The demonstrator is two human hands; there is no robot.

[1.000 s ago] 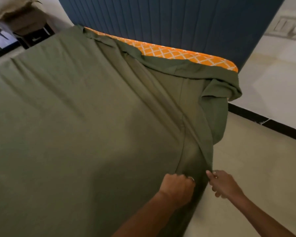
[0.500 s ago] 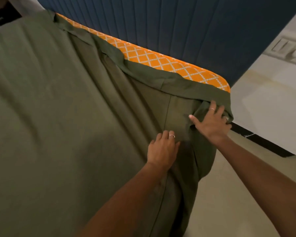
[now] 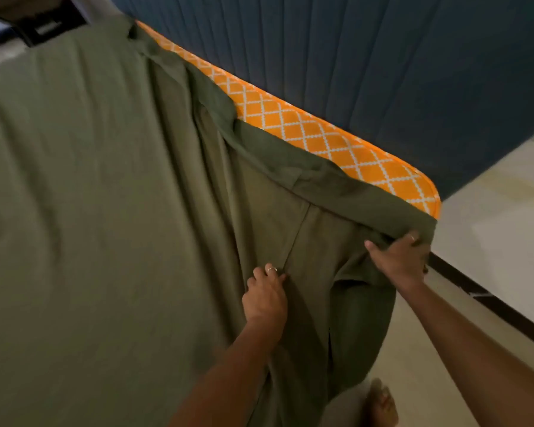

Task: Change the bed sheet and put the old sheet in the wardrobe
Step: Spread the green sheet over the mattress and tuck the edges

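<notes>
An olive green sheet (image 3: pixel 90 211) covers most of the bed, with folds running toward the headboard corner. Along the head end a strip of orange mattress with a white diamond pattern (image 3: pixel 315 134) lies bare. My left hand (image 3: pixel 264 295) presses flat on the sheet near the bed's right edge, beside a seam. My right hand (image 3: pixel 401 257) grips the folded-back hem of the sheet at the corner, thumb spread over the cloth and fingers curled round the edge. Part of the sheet hangs down over the side of the bed.
A dark blue padded headboard (image 3: pixel 352 63) stands behind the mattress. Pale floor tiles (image 3: pixel 413 349) with a black skirting strip (image 3: pixel 490 300) lie to the right of the bed. My bare foot (image 3: pixel 379 405) is on the floor. Dark furniture (image 3: pixel 43 26) sits at the top left.
Both hands moved up from the bed's side edge toward the headboard corner. The right hand, flat on the corner half a second ago, now grips the hem; the left stays flat on the sheet.
</notes>
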